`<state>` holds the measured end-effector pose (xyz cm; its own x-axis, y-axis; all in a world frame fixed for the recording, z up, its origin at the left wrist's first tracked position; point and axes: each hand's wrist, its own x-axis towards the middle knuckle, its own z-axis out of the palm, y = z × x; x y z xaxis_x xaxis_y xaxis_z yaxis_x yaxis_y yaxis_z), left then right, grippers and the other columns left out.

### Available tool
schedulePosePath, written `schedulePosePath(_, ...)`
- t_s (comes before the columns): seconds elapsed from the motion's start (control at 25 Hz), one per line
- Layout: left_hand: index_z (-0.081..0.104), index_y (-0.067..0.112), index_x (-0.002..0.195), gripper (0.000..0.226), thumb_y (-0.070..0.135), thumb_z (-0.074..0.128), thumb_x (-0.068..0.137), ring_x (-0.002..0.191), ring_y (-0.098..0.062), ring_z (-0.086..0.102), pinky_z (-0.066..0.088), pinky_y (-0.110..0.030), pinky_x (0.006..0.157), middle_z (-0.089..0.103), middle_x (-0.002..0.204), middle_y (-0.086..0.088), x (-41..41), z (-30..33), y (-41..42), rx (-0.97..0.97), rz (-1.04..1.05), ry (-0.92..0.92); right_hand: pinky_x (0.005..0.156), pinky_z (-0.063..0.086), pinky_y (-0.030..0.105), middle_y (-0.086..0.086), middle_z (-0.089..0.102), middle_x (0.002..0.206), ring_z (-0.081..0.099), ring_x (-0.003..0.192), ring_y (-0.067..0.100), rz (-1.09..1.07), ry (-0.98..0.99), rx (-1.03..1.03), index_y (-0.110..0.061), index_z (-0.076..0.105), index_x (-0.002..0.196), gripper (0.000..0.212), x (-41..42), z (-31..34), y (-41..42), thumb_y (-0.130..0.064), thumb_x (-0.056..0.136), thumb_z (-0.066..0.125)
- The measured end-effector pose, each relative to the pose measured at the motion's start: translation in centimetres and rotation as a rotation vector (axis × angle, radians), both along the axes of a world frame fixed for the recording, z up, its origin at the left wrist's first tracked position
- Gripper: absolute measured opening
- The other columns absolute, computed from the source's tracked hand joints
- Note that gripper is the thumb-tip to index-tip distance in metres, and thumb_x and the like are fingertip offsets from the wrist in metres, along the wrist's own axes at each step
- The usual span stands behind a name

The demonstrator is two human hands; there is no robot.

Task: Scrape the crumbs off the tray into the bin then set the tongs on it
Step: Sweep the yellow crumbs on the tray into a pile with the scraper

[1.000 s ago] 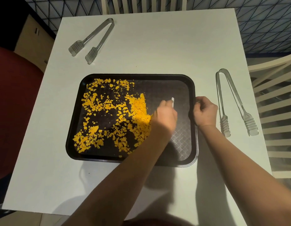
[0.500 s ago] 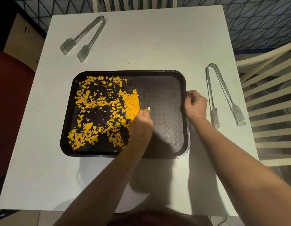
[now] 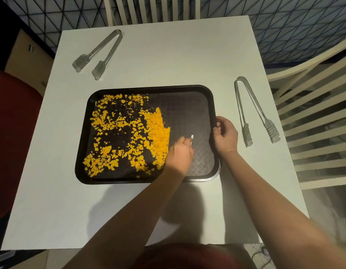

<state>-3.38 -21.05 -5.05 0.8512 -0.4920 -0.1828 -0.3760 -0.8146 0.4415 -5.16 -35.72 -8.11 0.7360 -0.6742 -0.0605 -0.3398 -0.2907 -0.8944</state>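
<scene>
Holding a small white scraper (image 3: 191, 137), left hand (image 3: 179, 154) over tray (image 3: 187, 88) beside crumbs (image 3: 129, 133); right hand (image 3: 224, 135) grips tray's rim.

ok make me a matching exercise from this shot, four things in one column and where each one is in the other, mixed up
Things:
1. left hand
2. right hand
3. yellow crumbs
4. far tongs

Places:
A. far-left part of the white table
B. gripping the right rim of the black tray
C. over the tray, holding a small white scraper
D. spread over the tray's left half

Pairs: 1-C, 2-B, 3-D, 4-A
</scene>
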Motion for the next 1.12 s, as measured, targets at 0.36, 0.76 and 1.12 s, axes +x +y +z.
schedulePosePath(0.36, 0.058, 0.005, 0.121, 0.032, 0.01, 0.044, 0.092, 0.102, -0.032, 0.057, 0.043, -0.037, 0.091, 0.058, 0.115, -0.017, 4.3, 0.5, 4.1, -0.112, 0.271, -0.047, 0.081, 0.045, 0.023, 0.003, 0.06, 0.093, 0.055, 0.08, 0.016, 0.009, 0.035, 0.0, -0.009, 0.061, 0.114, 0.035, 0.0, -0.7, -0.2, -0.001, 0.082, 0.049)
schedulePosePath(0.76, 0.071, 0.018, 0.091, 0.023, 0.019, 0.051, 0.081, 0.068, -0.022, 0.064, 0.037, -0.028, 0.07, 0.066, 0.075, 0.001, -0.7, -1.3, 8.4, -0.115, -0.241, -0.232, 0.071, 0.04, 0.002, 0.004, 0.059, 0.092, 0.054, 0.078, 0.015, -0.007, 0.008, 0.024, -0.008, 0.06, 0.115, 0.034, -0.1, -0.7, -0.1, 0.001, 0.084, 0.048)
schedulePosePath(1.12, 0.072, 0.01, 0.093, 0.021, 0.004, 0.071, 0.073, 0.059, -0.03, 0.062, 0.05, -0.037, 0.068, 0.066, 0.072, -0.011, 2.9, 0.2, 9.5, 0.045, -0.113, -0.285, 0.07, 0.04, 0.004, 0.005, 0.057, 0.088, 0.052, 0.069, 0.005, -0.005, 0.014, 0.017, -0.007, 0.059, 0.114, 0.031, -0.2, -0.5, 0.0, 0.0, 0.085, 0.049)
